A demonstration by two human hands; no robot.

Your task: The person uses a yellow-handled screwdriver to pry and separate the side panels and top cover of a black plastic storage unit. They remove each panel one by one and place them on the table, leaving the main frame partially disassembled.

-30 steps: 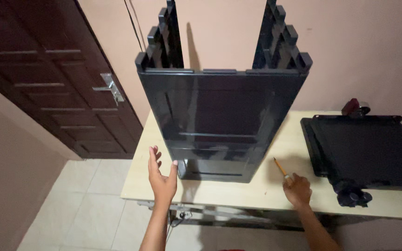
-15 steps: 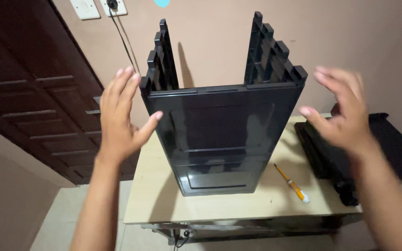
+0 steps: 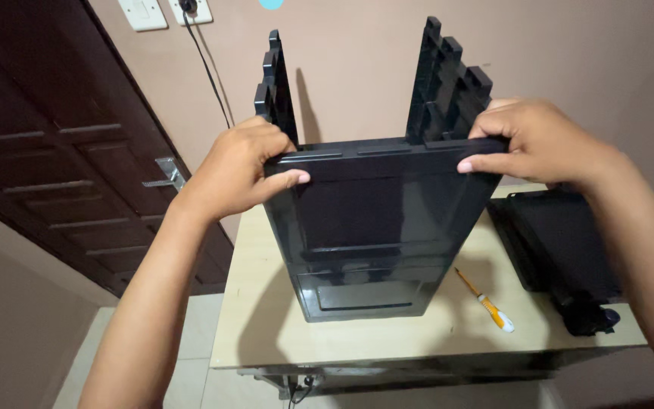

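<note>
Both top corners of the upright black frame (image 3: 369, 227) gripped, left hand (image 3: 240, 170) at 10 o'clock, right hand (image 3: 543, 144) at 2; shelf panels (image 3: 562, 242) unfitted at 3.

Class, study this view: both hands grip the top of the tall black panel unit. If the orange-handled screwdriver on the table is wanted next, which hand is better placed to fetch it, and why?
The right hand, probably. The screwdriver lies on the table to the right of the black panel unit, below that hand. The left hand would have to cross the unit.

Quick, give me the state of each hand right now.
Left hand: closed on the top left corner of the black plastic cabinet.
Right hand: closed on its top right corner.
</note>
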